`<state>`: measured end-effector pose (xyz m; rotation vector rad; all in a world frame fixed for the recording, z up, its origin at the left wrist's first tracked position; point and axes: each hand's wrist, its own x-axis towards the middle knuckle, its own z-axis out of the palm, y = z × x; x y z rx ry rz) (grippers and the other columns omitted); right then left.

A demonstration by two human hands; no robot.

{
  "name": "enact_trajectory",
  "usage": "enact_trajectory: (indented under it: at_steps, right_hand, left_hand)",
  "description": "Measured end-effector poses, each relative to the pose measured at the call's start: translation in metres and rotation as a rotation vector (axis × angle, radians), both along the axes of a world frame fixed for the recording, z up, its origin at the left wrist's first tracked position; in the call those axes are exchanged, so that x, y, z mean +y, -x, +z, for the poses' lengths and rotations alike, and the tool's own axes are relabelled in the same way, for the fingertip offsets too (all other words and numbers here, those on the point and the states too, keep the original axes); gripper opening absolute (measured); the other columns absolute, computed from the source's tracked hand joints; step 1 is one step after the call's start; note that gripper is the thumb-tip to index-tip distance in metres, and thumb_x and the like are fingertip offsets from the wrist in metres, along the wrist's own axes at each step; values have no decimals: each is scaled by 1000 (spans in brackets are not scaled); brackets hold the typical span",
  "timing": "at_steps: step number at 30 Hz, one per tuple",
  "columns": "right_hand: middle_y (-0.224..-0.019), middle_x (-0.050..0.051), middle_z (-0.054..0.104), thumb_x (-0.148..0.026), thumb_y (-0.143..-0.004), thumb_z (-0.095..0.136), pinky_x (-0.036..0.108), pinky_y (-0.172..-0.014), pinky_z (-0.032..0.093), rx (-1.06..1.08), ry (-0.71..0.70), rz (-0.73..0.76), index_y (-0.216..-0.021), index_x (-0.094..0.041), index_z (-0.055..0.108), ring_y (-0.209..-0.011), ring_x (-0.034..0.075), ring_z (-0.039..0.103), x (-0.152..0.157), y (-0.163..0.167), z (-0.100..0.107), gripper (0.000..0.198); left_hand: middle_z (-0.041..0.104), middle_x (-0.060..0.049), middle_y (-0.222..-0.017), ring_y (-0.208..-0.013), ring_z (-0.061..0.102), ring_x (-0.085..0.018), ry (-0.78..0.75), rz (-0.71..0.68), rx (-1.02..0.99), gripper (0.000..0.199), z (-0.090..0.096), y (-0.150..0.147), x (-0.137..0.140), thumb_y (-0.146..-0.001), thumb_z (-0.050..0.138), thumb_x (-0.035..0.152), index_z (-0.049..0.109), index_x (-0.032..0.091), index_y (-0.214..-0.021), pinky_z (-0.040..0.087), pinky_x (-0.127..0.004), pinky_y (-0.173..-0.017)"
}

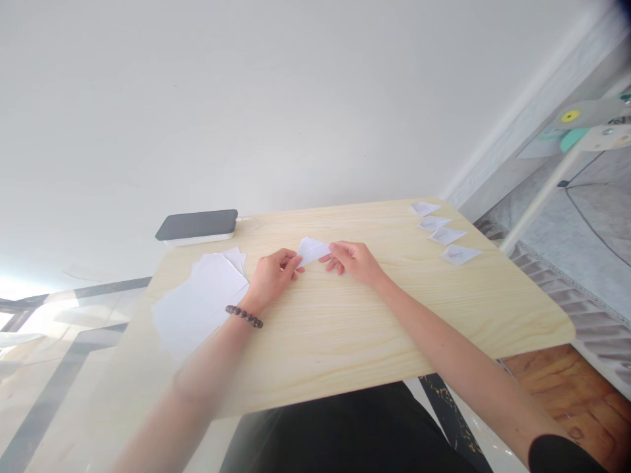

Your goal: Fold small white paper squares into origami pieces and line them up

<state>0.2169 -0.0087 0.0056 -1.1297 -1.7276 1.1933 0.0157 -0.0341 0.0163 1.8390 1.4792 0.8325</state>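
Observation:
Between both hands, just above the middle of the table, is a small folded white paper [313,250]. My left hand [277,274] pinches its left end between thumb and fingers; a dark bead bracelet [244,316] circles that wrist. My right hand [353,259] pinches the paper's right corner, its lower fingers curled beneath. Left of my left hand lies a loose stack of white paper sheets [202,299]. Along the table's right side stand several folded white paper pieces [447,235] in a row, pointed in shape.
The light wooden table [335,355] has rounded corners and meets a plain wall [296,118] at the back. A dark-topped phone-like device [197,225] with a white cable rests at the back left. Beyond the right edge stands a white pole [537,195].

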Motion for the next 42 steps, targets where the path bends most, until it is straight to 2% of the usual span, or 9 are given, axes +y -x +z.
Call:
enact_trajectory:
  at_steps: [2,8,14,22,27,36,42]
  right_hand:
    - [-88,9,68,-47,-83,41,18,-42,42,6,19,6,-86,-13,61,-57,10,60,1,-1,0,39]
    - [-77,7,68,-42,-82,44,18,-42,42,-32,-27,-19,-84,-13,62,-50,8,56,0,0,2,35]
    - [-83,9,68,-42,-81,46,20,-47,46,61,22,-27,-92,-14,58,-60,11,62,1,0,-1,33]
    - [-82,9,69,-45,-81,45,20,-52,47,-4,46,35,-85,-14,61,-59,10,60,0,-1,1,35]
    - [-81,8,68,-44,-82,43,20,-53,46,-35,13,78,-84,-14,61,-59,10,59,-1,-2,2,36]
    - [-72,7,67,-45,-82,43,21,-54,49,-51,-14,48,-78,-14,58,-58,12,62,-2,1,0,35]
    - [-63,3,63,-46,-81,43,21,-53,47,-29,-37,22,-76,-14,58,-52,9,57,-1,1,0,35]
  left_hand:
    - [68,-3,-75,-58,60,-13,25,-12,-12,34,0,0,0,-82,42,47,57,17,-88,42,-23,-57]
    - [68,-3,-79,-61,58,-13,45,-79,6,42,2,0,-2,-82,38,50,58,18,-99,42,-23,-57]
    - [68,-3,-79,-61,56,-13,73,-76,-5,39,4,1,-1,-81,40,49,61,18,-89,41,-23,-57]
    - [63,-3,-69,-56,52,-11,13,-9,-60,39,4,3,0,-81,39,50,57,16,-83,39,-22,-53]
    - [62,-2,-68,-54,50,-10,13,-44,-32,37,4,4,0,-82,39,49,57,16,-81,37,-21,-52]
    - [63,-1,-67,-51,49,-9,6,-43,-13,36,7,3,-1,-82,40,48,58,17,-79,37,-21,-50]
    - [61,0,-63,-48,45,-8,28,-67,-15,41,8,2,-3,-83,36,50,60,17,-76,35,-21,-48]
